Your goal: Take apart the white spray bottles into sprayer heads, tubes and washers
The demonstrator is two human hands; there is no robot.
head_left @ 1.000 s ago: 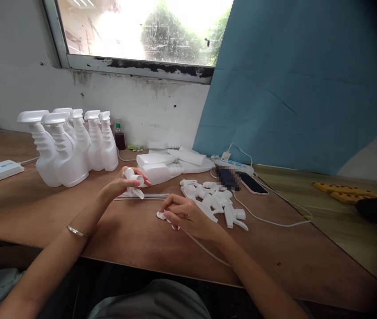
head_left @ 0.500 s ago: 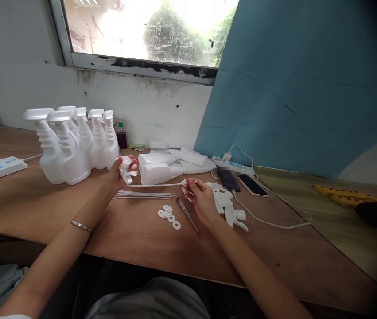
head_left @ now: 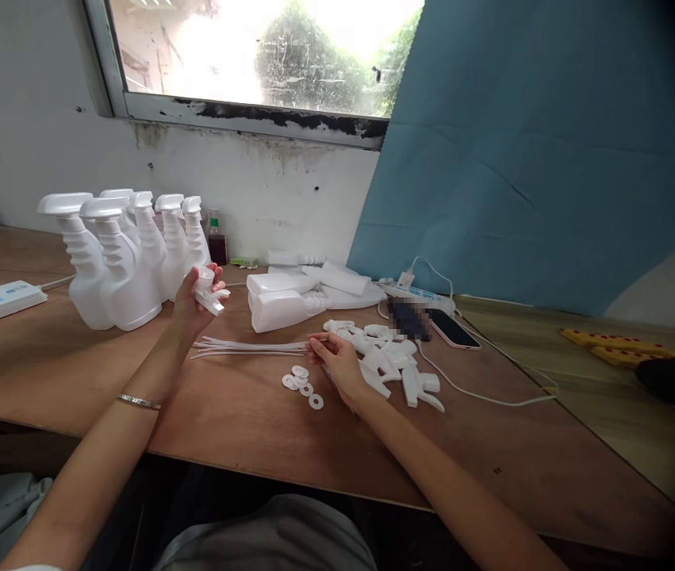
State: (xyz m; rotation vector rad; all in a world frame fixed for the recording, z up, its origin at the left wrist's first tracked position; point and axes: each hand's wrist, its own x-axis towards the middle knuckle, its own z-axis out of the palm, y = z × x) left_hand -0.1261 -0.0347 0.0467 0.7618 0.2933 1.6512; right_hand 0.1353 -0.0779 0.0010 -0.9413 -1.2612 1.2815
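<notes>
My left hand [head_left: 197, 301] is closed around a white trigger spray head [head_left: 207, 292], raised above the table in front of the upright spray bottles [head_left: 128, 277]. Its round collar faces up and the trigger points to the right. My right hand [head_left: 337, 365] is low over the table, thumb and fingers pinched on the right end of a white tube in a bundle of thin tubes [head_left: 247, 346]. Several white ring washers [head_left: 300, 379] lie just in front of the fingers. The right hand mostly hides a screwdriver-like tool beneath it. Beside this hand is a pile of loose spray heads [head_left: 396, 357].
White bottles without heads [head_left: 289, 305] lie on their sides at the back. Two phones [head_left: 454, 328], a power strip [head_left: 432, 300] and a white cable [head_left: 492, 403] are at right. Another power strip [head_left: 1, 303] lies at left, and a small dark bottle [head_left: 216, 246] by the wall.
My left hand has moved left and slightly up with the spray head. My right hand has come down and left to the tube bundle; the tube it held up no longer shows apart.
</notes>
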